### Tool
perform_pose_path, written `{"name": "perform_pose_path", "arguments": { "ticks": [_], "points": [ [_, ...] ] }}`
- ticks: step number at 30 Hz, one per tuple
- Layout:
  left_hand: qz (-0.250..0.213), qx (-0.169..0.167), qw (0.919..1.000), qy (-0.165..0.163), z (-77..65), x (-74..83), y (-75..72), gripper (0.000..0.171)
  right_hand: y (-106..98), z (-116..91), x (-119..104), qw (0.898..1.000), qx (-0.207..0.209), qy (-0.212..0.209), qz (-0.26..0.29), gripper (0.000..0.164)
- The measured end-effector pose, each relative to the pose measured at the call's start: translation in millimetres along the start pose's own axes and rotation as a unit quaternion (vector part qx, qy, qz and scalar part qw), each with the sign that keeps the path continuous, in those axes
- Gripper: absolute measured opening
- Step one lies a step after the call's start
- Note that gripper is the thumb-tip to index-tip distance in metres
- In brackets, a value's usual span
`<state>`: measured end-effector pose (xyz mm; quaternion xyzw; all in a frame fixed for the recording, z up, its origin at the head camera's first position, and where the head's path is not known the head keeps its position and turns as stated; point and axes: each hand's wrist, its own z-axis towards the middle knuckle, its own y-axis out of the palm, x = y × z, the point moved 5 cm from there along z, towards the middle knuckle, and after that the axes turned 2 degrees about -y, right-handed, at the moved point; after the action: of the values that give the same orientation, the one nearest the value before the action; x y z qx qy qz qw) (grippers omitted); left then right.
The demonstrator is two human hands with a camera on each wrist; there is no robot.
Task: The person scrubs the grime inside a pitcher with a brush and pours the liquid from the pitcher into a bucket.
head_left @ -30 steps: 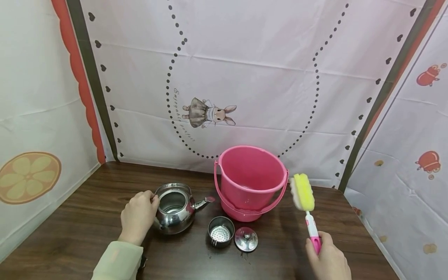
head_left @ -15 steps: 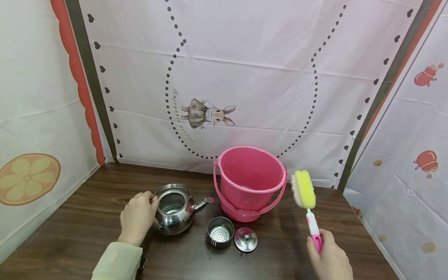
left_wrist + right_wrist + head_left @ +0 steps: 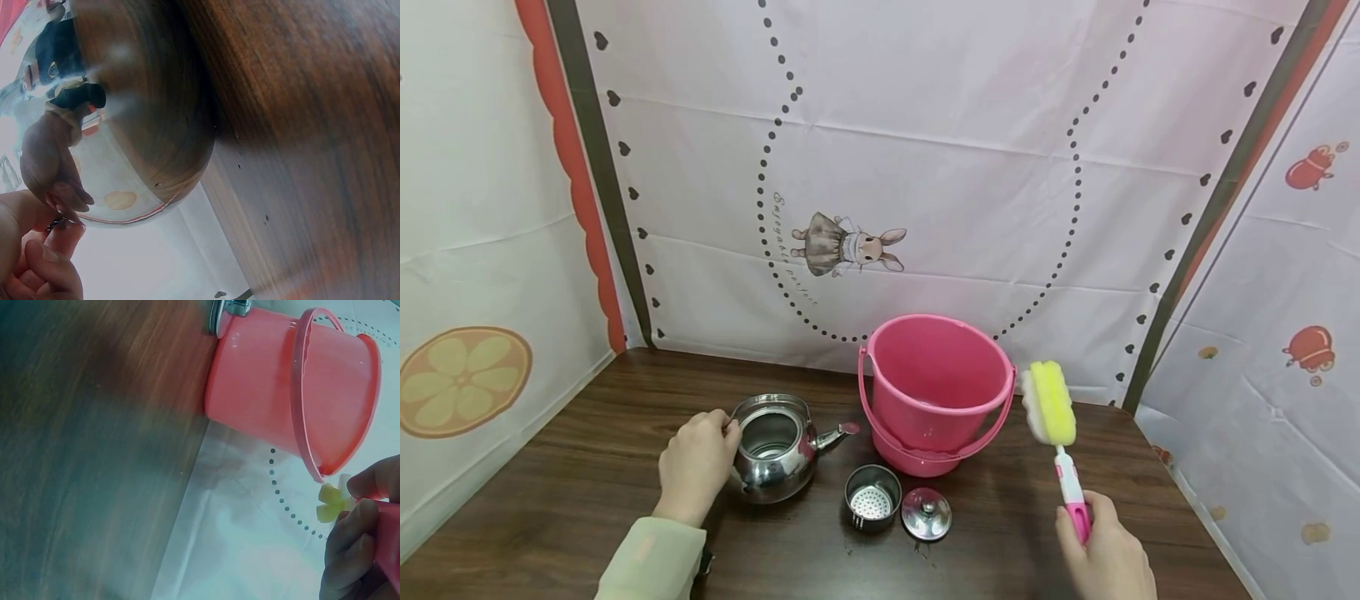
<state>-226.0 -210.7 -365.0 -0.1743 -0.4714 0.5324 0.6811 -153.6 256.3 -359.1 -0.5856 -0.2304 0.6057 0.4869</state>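
Note:
On the table stands a shiny steel kettle with its lid off and its spout to the right. My left hand pinches it at the upper left, by the end of its handle; the left wrist view shows fingertips against the rounded body. Upright in my right hand is a sponge brush with a yellow and white head, gripped by its pink and white handle. That head is raised right of a pink bucket. In the right wrist view, fingers wrap the pink handle.
Between kettle and bucket, nearer me, sits a small steel strainer with a perforated bottom. Beside it lies the round kettle lid, knob up. A few water drops mark the brown wooden table. Printed cloth walls enclose the back and sides.
The brush in my right hand has risen slightly. My left hand and the kettle stay where they were.

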Motion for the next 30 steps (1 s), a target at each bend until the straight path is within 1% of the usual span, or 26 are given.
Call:
{"name": "perform_pose_path", "arguments": {
  "ticks": [9, 15, 20, 30],
  "points": [
    [0.002, -0.006, 1.0, -0.005, -0.8, 0.5, -0.6, 0.017, -4, -5, -10, 0.999, 0.042, -0.017, 0.005, 0.042],
    [0.001, -0.007, 1.0, -0.007, 0.2, 0.8, -0.2, 0.018, -4, -6, -15, 0.998, 0.059, -0.034, 0.01, 0.04],
    [0.0, -0.009, 0.9999, -0.012, 0.1, 1.3, -1.2, 0.017, -5, -8, -20, 0.997, 0.068, -0.046, 0.014, 0.039],
    [0.0, -0.016, 0.9997, -0.016, 0.2, 1.3, -2.1, 0.018, -5, -9, -28, 0.996, 0.068, -0.054, 0.016, 0.04]
  ]
}}
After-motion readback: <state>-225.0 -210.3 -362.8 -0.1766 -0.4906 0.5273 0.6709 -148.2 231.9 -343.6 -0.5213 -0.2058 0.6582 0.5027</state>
